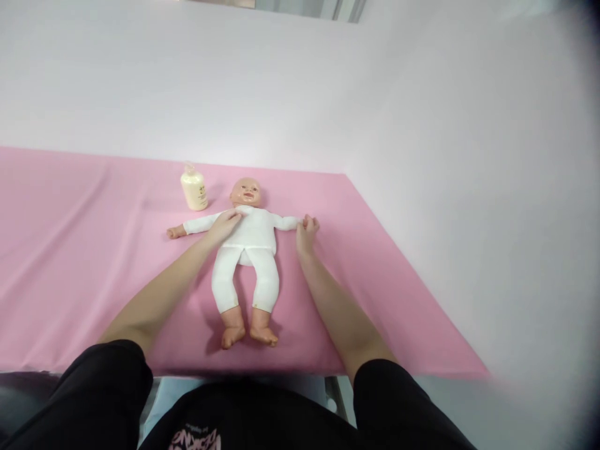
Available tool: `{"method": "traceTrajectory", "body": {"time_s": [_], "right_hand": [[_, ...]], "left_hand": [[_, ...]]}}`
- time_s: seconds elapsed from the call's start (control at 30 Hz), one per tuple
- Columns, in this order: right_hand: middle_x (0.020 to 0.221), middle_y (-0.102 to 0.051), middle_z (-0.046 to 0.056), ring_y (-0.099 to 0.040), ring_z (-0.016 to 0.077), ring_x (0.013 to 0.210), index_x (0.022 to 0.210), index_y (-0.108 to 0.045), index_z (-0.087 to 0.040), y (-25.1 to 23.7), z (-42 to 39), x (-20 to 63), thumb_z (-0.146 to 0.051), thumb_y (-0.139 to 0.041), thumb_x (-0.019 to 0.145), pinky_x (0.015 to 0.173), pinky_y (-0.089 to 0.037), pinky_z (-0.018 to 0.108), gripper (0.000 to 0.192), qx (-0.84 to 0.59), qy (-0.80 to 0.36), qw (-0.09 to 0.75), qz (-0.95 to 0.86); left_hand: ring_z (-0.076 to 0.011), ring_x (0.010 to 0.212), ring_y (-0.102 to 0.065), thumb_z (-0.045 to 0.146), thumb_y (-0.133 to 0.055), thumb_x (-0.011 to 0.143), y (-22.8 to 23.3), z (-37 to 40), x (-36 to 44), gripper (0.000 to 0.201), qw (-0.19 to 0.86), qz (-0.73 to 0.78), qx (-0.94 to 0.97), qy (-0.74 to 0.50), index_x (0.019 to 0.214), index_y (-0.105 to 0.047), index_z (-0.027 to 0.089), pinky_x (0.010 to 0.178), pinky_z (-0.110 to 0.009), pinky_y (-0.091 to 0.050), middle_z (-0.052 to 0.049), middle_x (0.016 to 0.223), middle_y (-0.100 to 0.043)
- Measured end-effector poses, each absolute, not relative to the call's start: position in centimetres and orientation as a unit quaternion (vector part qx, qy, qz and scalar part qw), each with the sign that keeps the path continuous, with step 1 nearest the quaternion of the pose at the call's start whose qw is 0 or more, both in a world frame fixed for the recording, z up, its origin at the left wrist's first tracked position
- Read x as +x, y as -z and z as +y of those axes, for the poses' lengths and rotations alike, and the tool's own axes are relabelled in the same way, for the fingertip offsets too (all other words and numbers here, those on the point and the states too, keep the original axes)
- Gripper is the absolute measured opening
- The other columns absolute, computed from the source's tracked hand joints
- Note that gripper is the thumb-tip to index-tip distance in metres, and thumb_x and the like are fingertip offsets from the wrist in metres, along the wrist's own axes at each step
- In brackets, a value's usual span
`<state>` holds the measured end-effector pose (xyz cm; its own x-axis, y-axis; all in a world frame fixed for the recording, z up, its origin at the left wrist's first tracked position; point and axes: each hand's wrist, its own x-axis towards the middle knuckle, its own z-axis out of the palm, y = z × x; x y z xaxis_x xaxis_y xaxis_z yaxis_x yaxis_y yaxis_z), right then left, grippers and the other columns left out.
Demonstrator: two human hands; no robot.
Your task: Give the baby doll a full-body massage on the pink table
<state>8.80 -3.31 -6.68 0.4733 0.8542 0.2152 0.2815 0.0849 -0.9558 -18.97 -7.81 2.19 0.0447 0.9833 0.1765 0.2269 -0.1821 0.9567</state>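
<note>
A baby doll [253, 226] with a white cloth body lies on its back, head toward the wall and bare feet toward me. My left hand [227, 225] rests on its chest near the shoulder at image left, fingers stretched out flat. At the other side, my right hand [306, 236] is closed around the doll's wrist and hand, with that doll arm held straight out sideways. The doll's other arm lies stretched out to the left, partly covered by my left hand. A cream pump bottle [194, 190] stands upright to the left of the doll's head.
A pink sheet [84, 250] with soft creases covers the table. White walls [154, 87] rise behind it and along the right side. The table's front edge runs close to my body.
</note>
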Motion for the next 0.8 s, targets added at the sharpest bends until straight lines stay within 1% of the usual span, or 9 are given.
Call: {"method": "traceTrajectory", "body": {"time_s": [0.1, 0.2, 0.27, 0.33, 0.4, 0.47, 0.57, 0.67, 0.8], "right_hand": [[0.152, -0.034, 0.020, -0.040, 0.0270, 0.142, 0.134, -0.054, -0.013, 6.4, -3.8, 8.4, -0.030, -0.044, 0.080, 0.124, -0.028, 0.052, 0.057, -0.622, -0.212, 0.575, -0.487], [0.144, -0.045, 0.018, -0.038, 0.0286, 0.142, 0.124, -0.061, -0.014, 6.0, -4.4, 8.0, -0.029, -0.046, 0.079, 0.126, -0.023, 0.055, 0.050, -0.603, -0.156, 0.558, -0.548], [0.138, -0.052, 0.017, -0.040, 0.0290, 0.140, 0.117, -0.064, -0.015, 5.8, -4.8, 7.6, -0.029, -0.046, 0.079, 0.126, -0.020, 0.056, 0.044, -0.579, -0.125, 0.549, -0.590], [0.132, -0.057, 0.015, -0.046, 0.0286, 0.136, 0.112, -0.065, -0.017, 5.3, -5.4, 7.0, -0.030, -0.046, 0.080, 0.125, -0.023, 0.057, 0.039, -0.544, -0.119, 0.550, -0.622], [0.131, -0.060, 0.014, -0.050, 0.0278, 0.133, 0.111, -0.065, -0.019, 4.7, -6.2, 6.2, -0.033, -0.048, 0.082, 0.123, -0.031, 0.056, 0.037, -0.505, -0.147, 0.555, -0.645], [0.136, -0.059, 0.014, -0.051, 0.0267, 0.135, 0.117, -0.065, -0.021, 3.7, -7.4, 5.3, -0.036, -0.050, 0.085, 0.121, -0.037, 0.053, 0.038, -0.462, -0.197, 0.544, -0.672], [0.143, -0.059, 0.012, -0.047, 0.0258, 0.143, 0.122, -0.067, -0.025, 1.6, -9.8, 3.6, -0.038, -0.057, 0.089, 0.126, -0.032, 0.048, 0.037, -0.392, -0.265, 0.496, -0.728], [0.144, -0.060, 0.011, -0.046, 0.0287, 0.145, 0.117, -0.072, -0.025, -0.6, -12.0, 1.8, -0.043, -0.063, 0.090, 0.128, -0.030, 0.052, 0.033, -0.343, -0.321, 0.424, -0.774], [0.139, -0.063, 0.009, -0.055, 0.0254, 0.138, 0.111, -0.074, -0.028, -3.0, -13.3, -0.3, -0.042, -0.060, 0.094, 0.121, -0.043, 0.045, 0.026, -0.302, -0.365, 0.360, -0.803]], "left_hand": [[-0.0236, 0.110, -0.064, 0.020, -0.063, 0.084, -0.4, -10.1, -21.2, 0.013, 0.413, 0.520, 0.521, -0.536, 0.088, -0.075, 0.021, 0.116, -0.040, -0.041, -0.003, 0.102, -0.076], [-0.0237, 0.109, -0.067, 0.022, -0.059, 0.088, 0.4, -11.5, -22.7, 0.014, 0.531, 0.492, 0.403, -0.560, 0.091, -0.073, 0.017, 0.110, -0.039, -0.048, -0.007, 0.100, -0.075], [-0.0246, 0.108, -0.069, 0.027, -0.054, 0.094, 0.5, -11.9, -23.6, 0.021, 0.617, 0.478, 0.308, -0.544, 0.093, -0.071, 0.015, 0.106, -0.039, -0.052, -0.012, 0.101, -0.074], [-0.0248, 0.109, -0.070, 0.032, -0.049, 0.099, 0.5, -12.0, -24.6, 0.029, 0.665, 0.471, 0.231, -0.531, 0.104, -0.069, 0.012, 0.104, -0.038, -0.054, -0.016, 0.106, -0.073], [-0.0239, 0.110, -0.070, 0.038, -0.044, 0.102, 0.4, -11.8, -25.3, 0.039, 0.687, 0.450, 0.183, -0.540, 0.118, -0.064, 0.007, 0.102, -0.034, -0.057, -0.019, 0.111, -0.071], [-0.0220, 0.112, -0.070, 0.042, -0.041, 0.104, 0.3, -11.6, -25.6, 0.048, 0.691, 0.424, 0.159, -0.564, 0.128, -0.058, 0.004, 0.099, -0.029, -0.058, -0.020, 0.115, -0.069], [-0.0189, 0.117, -0.068, 0.047, -0.041, 0.104, 0.5, -11.2, -25.7, 0.048, 0.654, 0.420, 0.150, -0.611, 0.135, -0.053, 0.012, 0.099, -0.026, -0.057, -0.017, 0.129, -0.064], [-0.0192, 0.127, -0.063, 0.049, -0.047, 0.101, 0.8, -10.7, -26.2, 0.040, 0.616, 0.419, 0.171, -0.645, 0.132, -0.054, 0.024, 0.102, -0.028, -0.056, -0.011, 0.146, -0.056], [-0.0203, 0.133, -0.059, 0.047, -0.050, 0.099, 1.0, -9.8, -27.5, 0.032, 0.568, 0.426, 0.204, -0.674, 0.124, -0.056, 0.027, 0.101, -0.030, -0.056, -0.007, 0.149, -0.055]]}}
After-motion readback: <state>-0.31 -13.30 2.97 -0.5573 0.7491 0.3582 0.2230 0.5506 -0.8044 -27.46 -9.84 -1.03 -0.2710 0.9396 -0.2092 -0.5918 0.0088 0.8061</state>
